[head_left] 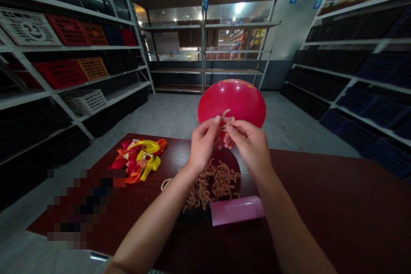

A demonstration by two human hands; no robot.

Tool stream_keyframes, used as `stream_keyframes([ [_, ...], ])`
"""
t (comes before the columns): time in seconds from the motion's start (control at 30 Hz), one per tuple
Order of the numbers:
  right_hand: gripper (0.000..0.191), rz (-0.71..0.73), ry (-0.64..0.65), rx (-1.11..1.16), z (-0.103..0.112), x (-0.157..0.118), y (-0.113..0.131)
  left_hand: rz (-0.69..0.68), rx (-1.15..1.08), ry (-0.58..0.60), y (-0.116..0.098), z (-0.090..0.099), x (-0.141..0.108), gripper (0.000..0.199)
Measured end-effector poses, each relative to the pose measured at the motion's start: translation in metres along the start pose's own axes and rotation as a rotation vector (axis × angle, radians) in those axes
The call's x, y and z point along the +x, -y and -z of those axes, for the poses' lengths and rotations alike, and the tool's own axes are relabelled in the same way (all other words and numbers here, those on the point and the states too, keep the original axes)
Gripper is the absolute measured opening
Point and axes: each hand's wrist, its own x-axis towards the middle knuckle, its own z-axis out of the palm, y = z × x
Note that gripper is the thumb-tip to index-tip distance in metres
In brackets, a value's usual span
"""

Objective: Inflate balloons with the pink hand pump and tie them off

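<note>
A blown-up red balloon (231, 102) with a yellow print stands just beyond my hands, above the table. My left hand (204, 139) is closed in a pinch near its neck, thumb up, on a short tan string (226, 112) whose loose end curls upward. My right hand (252, 141) pinches the same string from the other side. Fingers hide most of the balloon's neck, so I cannot tell whether the string goes round it. Below lies a heap of curly tan strings (221, 180). Nearer me is a pink hand pump (236, 211) with a black end, lying sideways.
Flat balloons (140, 159) in red, yellow and orange are piled on the dark brown table (324, 197) at left. A pixelated patch covers the table's left edge. Shelves (73, 47) with crates line the left; more crates (340, 60) stand at right, and a rack (203, 38) behind.
</note>
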Motion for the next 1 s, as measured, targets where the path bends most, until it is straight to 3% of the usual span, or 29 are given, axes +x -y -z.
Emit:
stream_keyframes([
  [0.17,0.021,0.03,-0.09,-0.055,0.006,0.001,-0.002,-0.291,0.462,0.071,-0.004,-0.001,-0.004,0.024],
  [0.27,0.02,0.086,-0.172,-0.205,0.004,0.0,-0.004,-0.389,0.687,0.062,-0.007,-0.002,-0.007,0.023],
  [0.4,0.017,0.21,-0.264,-0.427,-0.002,-0.003,-0.006,-0.406,0.9,0.024,-0.006,-0.003,-0.01,0.018],
  [0.57,0.019,0.26,-0.275,-0.591,-0.004,-0.004,-0.007,-0.382,1.171,0.027,-0.007,-0.004,-0.013,0.022],
  [0.7,0.018,0.329,-0.283,-0.732,-0.004,-0.005,-0.007,-0.361,1.228,0.024,-0.009,-0.003,-0.012,0.022],
  [1.0,0.021,0.575,-0.255,-0.946,-0.01,-0.009,-0.011,-0.283,1.065,-0.022,-0.011,0.004,-0.007,0.016],
])
